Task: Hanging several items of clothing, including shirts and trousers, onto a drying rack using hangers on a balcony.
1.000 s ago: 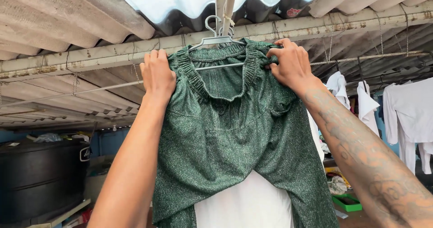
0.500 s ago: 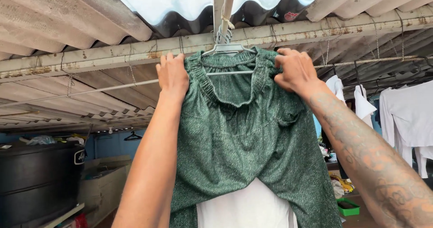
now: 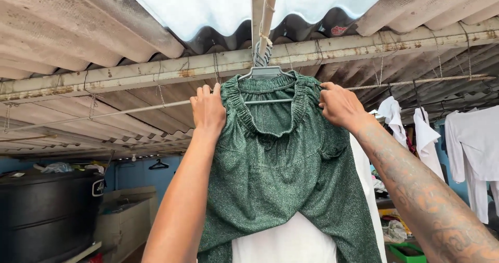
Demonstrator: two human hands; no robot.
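Head view looks up at a pair of green trousers [image 3: 280, 174] hung by their elastic waistband on a grey wire hanger [image 3: 266, 74]. That hanger is hooked on a pale cord [image 3: 266, 13] that drops from the corrugated roof [image 3: 93, 24], and it serves as the landmark for everything else. Just left of the hanger, the left hand [image 3: 208, 110] is closed on the waistband's left end, fingers curled over the gathered edge. Just right of the hanger, the right hand [image 3: 338, 105] pinches the waistband's right end, fingers folded around the cloth. Both hands grip the fabric at the hanger's shoulders. Below the hanger, the trouser legs fall apart, and a white cloth [image 3: 286, 239] shows between them. Behind the hanger a thin wire line [image 3: 130, 108] runs sideways under a wooden beam [image 3: 156, 71]. Far right of the hanger, white shirts [image 3: 475, 138] hang in a row. Low and far left of the hanger stands a black tank [image 3: 49, 211], and a green tray [image 3: 413, 252] lies low to the right.
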